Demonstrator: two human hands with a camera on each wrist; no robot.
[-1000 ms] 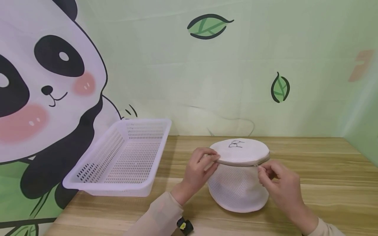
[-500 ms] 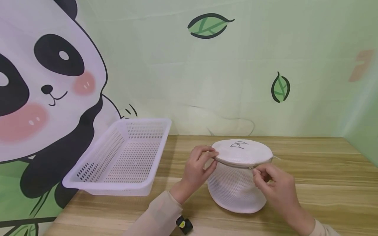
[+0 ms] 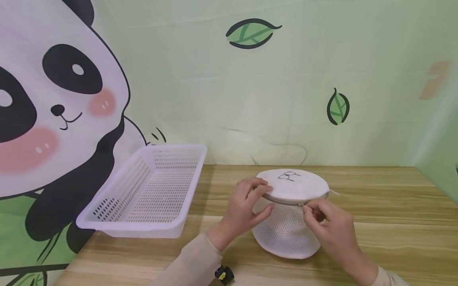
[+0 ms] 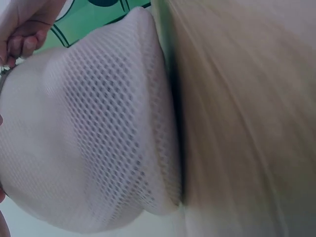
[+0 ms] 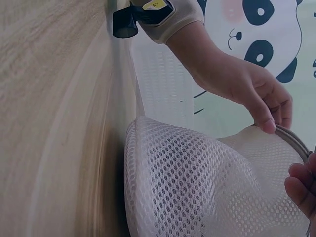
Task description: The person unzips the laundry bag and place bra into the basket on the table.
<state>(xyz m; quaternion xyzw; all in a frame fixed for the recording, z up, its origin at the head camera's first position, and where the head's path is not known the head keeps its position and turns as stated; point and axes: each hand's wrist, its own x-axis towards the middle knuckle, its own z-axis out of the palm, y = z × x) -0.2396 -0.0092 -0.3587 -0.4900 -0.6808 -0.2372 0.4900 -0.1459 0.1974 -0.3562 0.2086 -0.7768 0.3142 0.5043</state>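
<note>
A round white mesh laundry bag (image 3: 286,230) stands upright on the wooden table, its flat top (image 3: 304,184) bearing a small dark line drawing. Around the top edge runs a grey-brown zip (image 3: 284,200). My left hand (image 3: 247,202) holds the bag's rim at the left front, fingers over the top edge and thumb below the zip. At the right front, my right hand (image 3: 332,228) pinches the zip at its slider; the pull itself is hidden by the fingertips. In the left wrist view, the mesh side (image 4: 103,98) fills much of the picture. The bag's inside cannot be made out.
Left of the bag is a white perforated plastic basket (image 3: 143,226), with no contents visible. A black strap-like device (image 3: 224,275) is at my left sleeve. Behind the wooden table (image 3: 393,222) hangs a green backdrop (image 3: 186,79) printed with a panda and leaves.
My right hand has moved left along the front of the zip. The bag's top has turned slightly. My left hand has shifted a little right, its thumb now farther from the fingers.
</note>
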